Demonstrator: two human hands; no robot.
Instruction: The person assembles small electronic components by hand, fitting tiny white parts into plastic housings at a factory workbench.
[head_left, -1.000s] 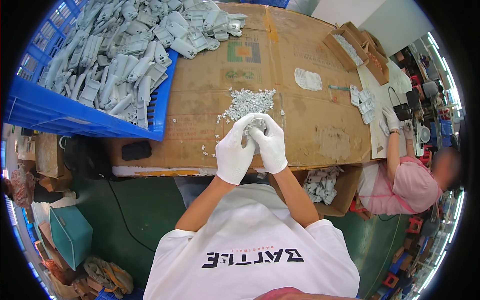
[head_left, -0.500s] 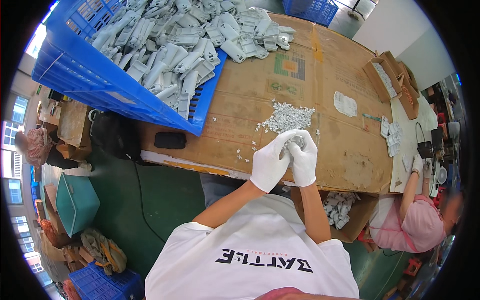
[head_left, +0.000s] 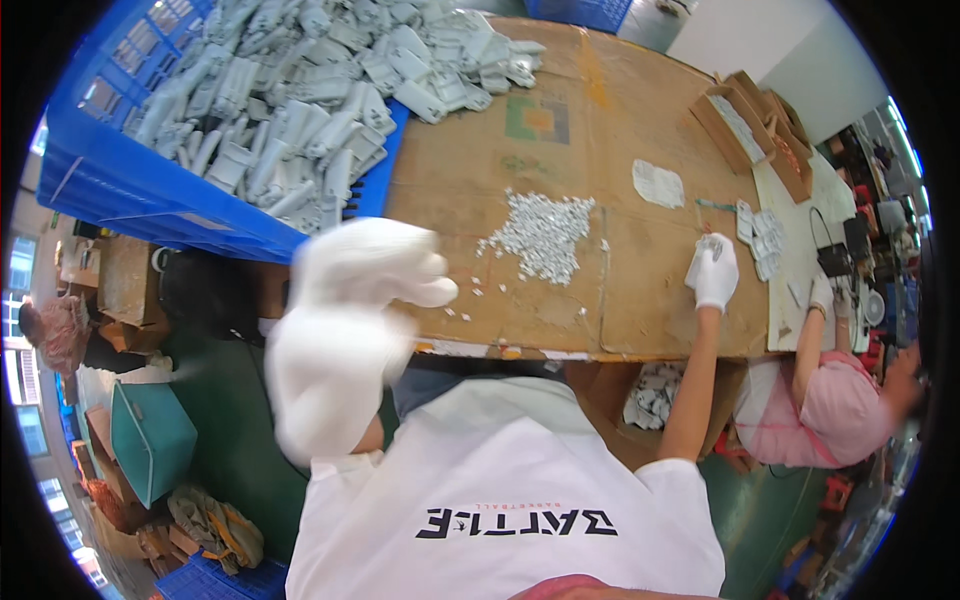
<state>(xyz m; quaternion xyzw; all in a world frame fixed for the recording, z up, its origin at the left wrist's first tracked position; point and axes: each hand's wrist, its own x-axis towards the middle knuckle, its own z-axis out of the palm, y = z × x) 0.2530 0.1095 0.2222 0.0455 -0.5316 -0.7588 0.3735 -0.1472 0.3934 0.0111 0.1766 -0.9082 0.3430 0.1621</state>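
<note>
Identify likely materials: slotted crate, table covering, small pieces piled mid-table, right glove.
Slotted crate: likely molded plastic, slight sheen; uniform blue, openwork walls.
Table covering: cardboard, matte; brown, with faded print.
Small pieces: plastic or metal, can't tell; pale, bright, too small to resolve.
Right glove: probably knit fabric, matte; white, close-fitting, weave not resolvable.

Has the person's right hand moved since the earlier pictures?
Yes: the right hand has moved rightward, away from the pile of small parts on the cardboard.
</note>
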